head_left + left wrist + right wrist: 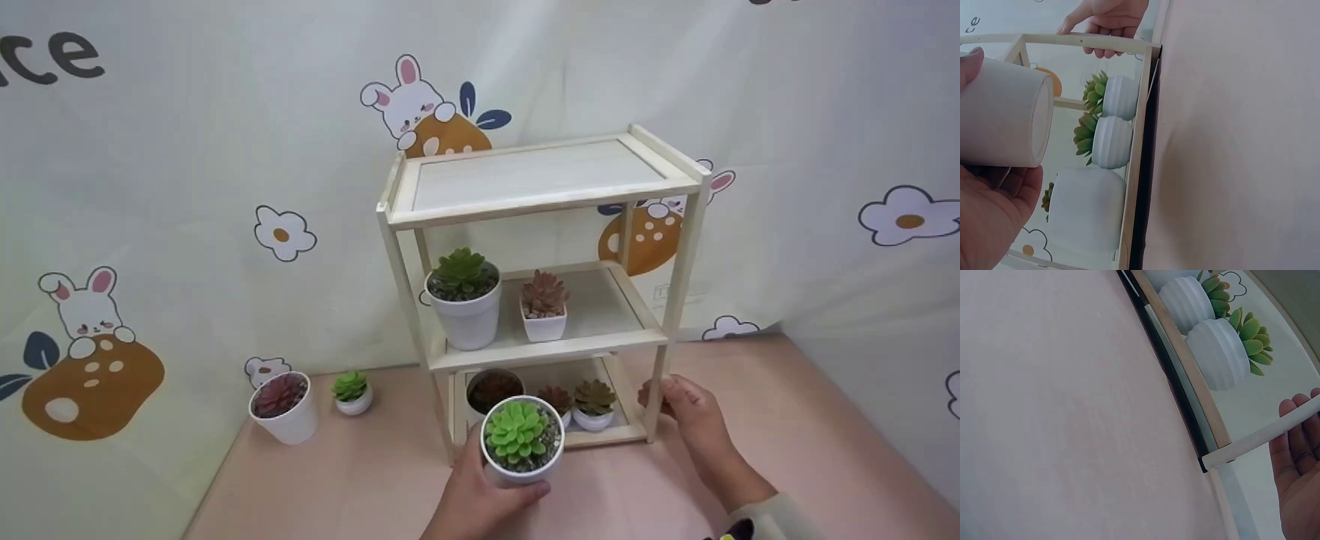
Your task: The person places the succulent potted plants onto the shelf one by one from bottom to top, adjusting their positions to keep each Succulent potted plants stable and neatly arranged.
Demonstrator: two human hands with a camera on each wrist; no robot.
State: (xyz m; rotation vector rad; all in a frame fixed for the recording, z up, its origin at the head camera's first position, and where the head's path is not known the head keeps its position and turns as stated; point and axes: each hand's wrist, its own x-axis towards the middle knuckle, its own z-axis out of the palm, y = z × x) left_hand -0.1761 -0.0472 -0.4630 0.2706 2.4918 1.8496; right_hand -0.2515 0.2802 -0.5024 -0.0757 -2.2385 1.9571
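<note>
My left hand (476, 491) grips a white pot (1002, 112) holding a bright green succulent (517, 431), tilted toward the head camera before the lowest tier of a wooden shelf (540, 180). With the thumb on one side and the fingers (1283, 455) on the other, my right hand (697, 420) holds the shelf's front right post (1089, 41) low down. On the bottom tier stand a larger pot with a reddish succulent (496, 387) and two small ribbed pots, one with a brownish-green succulent (594, 397). The held pot partly hides them.
The middle tier bears a large potted green succulent (463, 300) and a square white pot with a pinkish succulent (544, 307). Left of the shelf, a potted dark red succulent (285, 409) and a small potted green one (351, 391) stand on the pink tabletop (360, 480). A printed cloth (187, 150) hangs behind.
</note>
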